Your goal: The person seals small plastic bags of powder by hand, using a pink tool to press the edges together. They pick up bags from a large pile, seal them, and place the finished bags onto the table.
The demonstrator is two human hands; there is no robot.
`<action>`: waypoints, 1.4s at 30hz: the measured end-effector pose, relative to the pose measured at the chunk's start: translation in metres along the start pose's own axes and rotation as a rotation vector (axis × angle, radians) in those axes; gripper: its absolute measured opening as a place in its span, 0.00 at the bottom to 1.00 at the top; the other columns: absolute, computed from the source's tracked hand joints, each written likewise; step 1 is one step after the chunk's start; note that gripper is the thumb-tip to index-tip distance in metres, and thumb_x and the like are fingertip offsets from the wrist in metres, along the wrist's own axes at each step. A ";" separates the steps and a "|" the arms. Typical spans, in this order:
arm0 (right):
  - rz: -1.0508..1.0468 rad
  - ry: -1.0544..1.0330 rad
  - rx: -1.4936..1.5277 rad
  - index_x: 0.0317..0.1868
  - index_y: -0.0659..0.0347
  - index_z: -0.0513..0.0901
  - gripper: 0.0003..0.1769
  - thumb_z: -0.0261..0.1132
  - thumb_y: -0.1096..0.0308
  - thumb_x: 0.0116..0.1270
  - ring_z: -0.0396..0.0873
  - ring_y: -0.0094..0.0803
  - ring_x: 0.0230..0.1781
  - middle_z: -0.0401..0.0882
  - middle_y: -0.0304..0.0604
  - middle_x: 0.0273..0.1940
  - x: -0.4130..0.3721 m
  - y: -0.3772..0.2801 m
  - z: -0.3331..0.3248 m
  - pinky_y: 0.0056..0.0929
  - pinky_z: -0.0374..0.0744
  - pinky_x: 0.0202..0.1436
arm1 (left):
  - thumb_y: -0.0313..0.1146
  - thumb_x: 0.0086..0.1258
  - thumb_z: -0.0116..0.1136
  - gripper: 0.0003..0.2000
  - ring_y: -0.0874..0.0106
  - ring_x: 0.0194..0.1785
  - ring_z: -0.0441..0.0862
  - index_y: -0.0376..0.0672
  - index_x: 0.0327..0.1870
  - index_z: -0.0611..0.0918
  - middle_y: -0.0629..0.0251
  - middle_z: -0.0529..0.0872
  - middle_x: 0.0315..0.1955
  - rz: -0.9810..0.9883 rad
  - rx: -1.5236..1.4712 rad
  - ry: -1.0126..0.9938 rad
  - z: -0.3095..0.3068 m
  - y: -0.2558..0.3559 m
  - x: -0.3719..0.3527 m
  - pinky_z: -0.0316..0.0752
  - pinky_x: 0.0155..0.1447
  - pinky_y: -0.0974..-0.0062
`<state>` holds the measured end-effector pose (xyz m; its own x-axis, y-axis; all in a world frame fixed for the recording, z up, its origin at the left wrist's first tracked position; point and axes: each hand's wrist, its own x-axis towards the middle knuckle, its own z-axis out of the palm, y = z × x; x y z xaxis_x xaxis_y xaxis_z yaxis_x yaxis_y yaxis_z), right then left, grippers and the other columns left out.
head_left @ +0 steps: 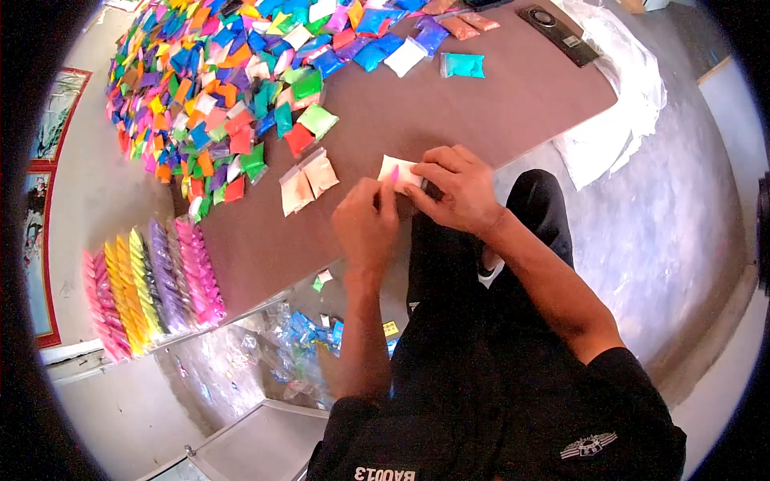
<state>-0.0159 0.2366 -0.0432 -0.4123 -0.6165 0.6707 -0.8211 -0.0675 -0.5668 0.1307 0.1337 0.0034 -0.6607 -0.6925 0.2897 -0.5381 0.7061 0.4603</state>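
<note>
Between my hands, over the table's near edge, is a small cream-white packet (pixel 390 166) with a pink mark on its face. My right hand (pixel 461 188) pinches its right side, fingers curled over it. Thumb and index finger of my left hand (pixel 367 228) close on its lower left edge. Something small and dark grey shows under my right fingers, too hidden to name. Just left of my hands, two pale peach packets (pixel 309 183) lie side by side on the brown table (pixel 265 252).
A large heap of colourful packets (pixel 233 72) covers the table's far left. Twisted bags in several colours (pixel 152 289) lie at the left edge. A black panel with a dial (pixel 559 34) and white plastic sheeting (pixel 618 88) are far right. Plastic wrappers (pixel 301 337) lie below.
</note>
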 end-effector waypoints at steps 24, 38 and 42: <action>-0.036 -0.056 -0.056 0.39 0.57 0.89 0.09 0.77 0.71 0.57 0.85 0.42 0.40 0.86 0.43 0.41 0.003 -0.005 0.004 0.38 0.84 0.42 | 0.34 0.73 0.65 0.08 0.54 0.32 0.85 0.39 0.34 0.84 0.54 0.86 0.29 -0.106 -0.174 0.182 -0.007 -0.044 -0.021 0.77 0.37 0.58; 0.021 -0.598 -0.182 0.61 0.62 0.83 0.27 0.74 0.61 0.63 0.83 0.47 0.58 0.83 0.54 0.55 0.072 -0.018 -0.003 0.40 0.80 0.62 | 0.30 0.72 0.69 0.04 0.70 0.28 0.83 0.40 0.37 0.88 0.58 0.86 0.27 -0.283 -0.012 0.578 -0.076 -0.155 -0.057 0.78 0.36 0.69; 0.372 -0.780 -0.064 0.59 0.66 0.84 0.28 0.76 0.62 0.61 0.84 0.37 0.52 0.84 0.48 0.50 0.089 -0.024 -0.010 0.35 0.81 0.57 | 0.30 0.72 0.69 0.05 0.65 0.28 0.84 0.39 0.36 0.87 0.57 0.86 0.28 -0.331 -0.067 0.582 -0.077 -0.168 -0.052 0.79 0.35 0.67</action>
<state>-0.0369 0.1917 0.0347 -0.2895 -0.9533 -0.0860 -0.7171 0.2755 -0.6402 0.2956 0.0393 -0.0248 -0.0665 -0.8508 0.5213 -0.6180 0.4454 0.6479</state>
